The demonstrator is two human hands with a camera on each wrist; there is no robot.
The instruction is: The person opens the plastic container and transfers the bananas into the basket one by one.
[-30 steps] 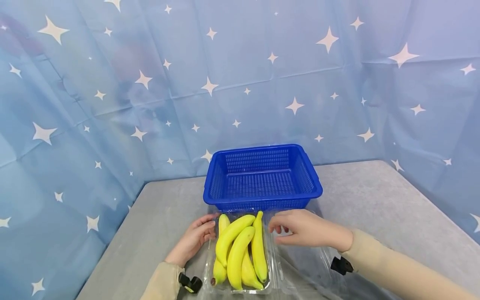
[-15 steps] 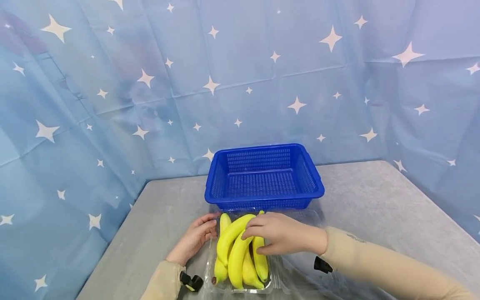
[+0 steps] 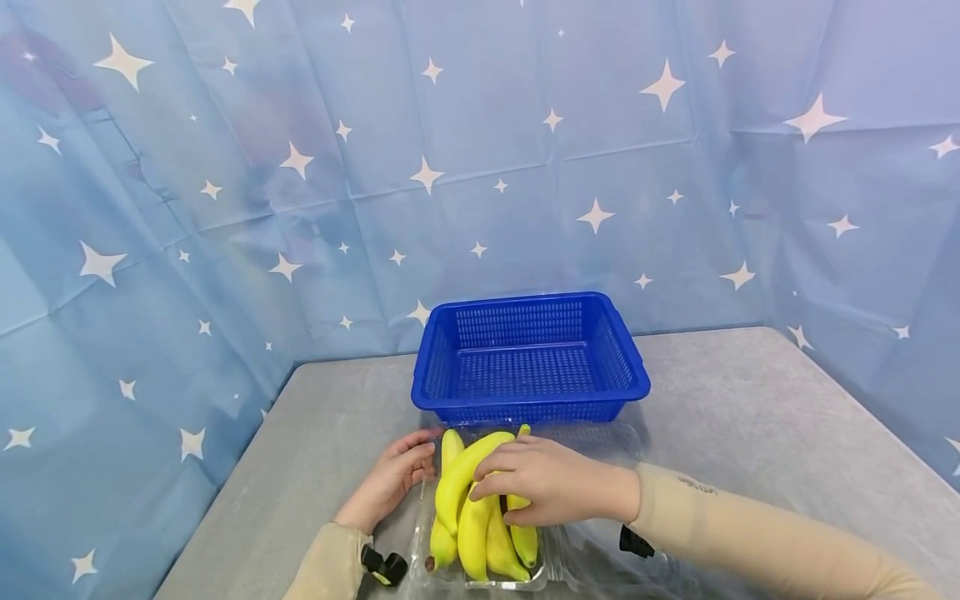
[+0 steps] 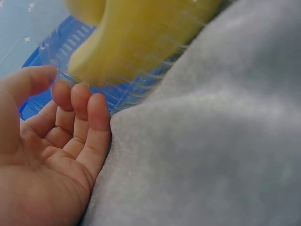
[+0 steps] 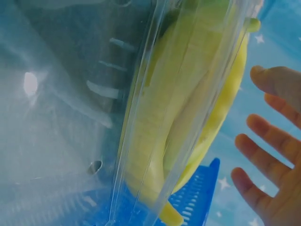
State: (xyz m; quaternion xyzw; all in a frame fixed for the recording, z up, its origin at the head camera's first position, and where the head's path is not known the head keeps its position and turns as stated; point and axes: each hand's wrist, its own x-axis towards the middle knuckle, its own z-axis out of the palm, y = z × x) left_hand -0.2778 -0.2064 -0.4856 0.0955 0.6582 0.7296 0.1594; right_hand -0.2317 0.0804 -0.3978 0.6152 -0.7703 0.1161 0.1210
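Note:
Several yellow bananas (image 3: 472, 542) lie piled in a clear plastic box (image 3: 517, 585), whose clear lid (image 3: 600, 554) is folded out to the right. My left hand (image 3: 393, 477) rests at the box's far left side, fingers loosely bent. In the left wrist view its fingertips (image 4: 81, 94) touch the clear wall near a corner; whether the thumb also presses there I cannot tell. My right hand (image 3: 543, 483) hovers over the bananas and hides part of them. Its fingers (image 5: 273, 136) are spread and apart from the bananas (image 5: 160, 117) in the right wrist view.
Directly behind the box stands a blue plastic basket (image 3: 525, 408) with slotted walls, nothing inside it. Both are on a grey table (image 3: 720, 392). A blue star-patterned cloth (image 3: 480, 150) hangs behind and beside the table.
My right hand has moved left from above the open lid to over the bananas. The left hand stays at the box's side, and the bananas lie as before.

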